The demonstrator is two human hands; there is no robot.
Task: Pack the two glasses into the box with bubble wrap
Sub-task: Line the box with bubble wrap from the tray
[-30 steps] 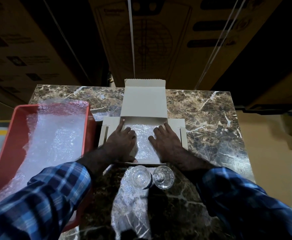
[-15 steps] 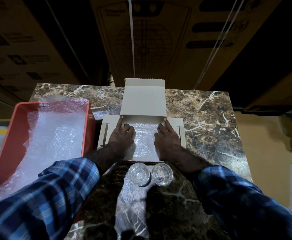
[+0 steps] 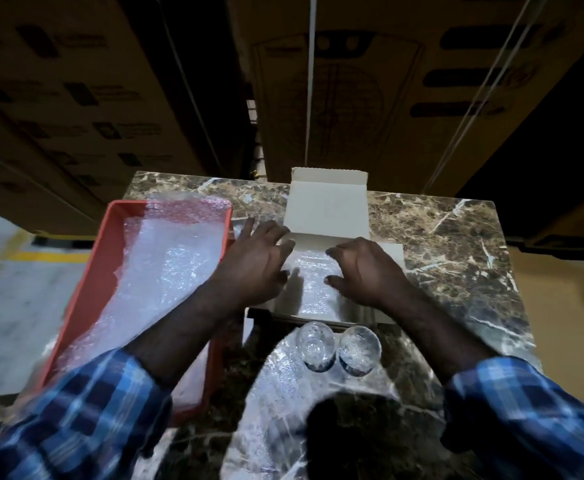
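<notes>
A shallow white cardboard box (image 3: 327, 209) lies open on the marble table, its lid flap folded back. A sheet of bubble wrap (image 3: 313, 278) lines its floor. My left hand (image 3: 254, 261) hovers over the box's left side, fingers spread and empty. My right hand (image 3: 365, 268) is over the right side, fingers curled down toward the wrap. Two clear glasses stand side by side just in front of the box: the left glass (image 3: 315, 344) and the right glass (image 3: 359, 348). Neither hand touches them.
An orange tray (image 3: 86, 289) holding more bubble wrap (image 3: 166, 268) sits at the left, overhanging the marble table (image 3: 457, 244). Another bubble wrap sheet (image 3: 276, 410) lies on the table near me. Large cardboard cartons stand behind the table.
Both hands have lifted off the bubble wrap in the box and drawn apart; my left hand moved out to the left edge. The glasses have not moved.
</notes>
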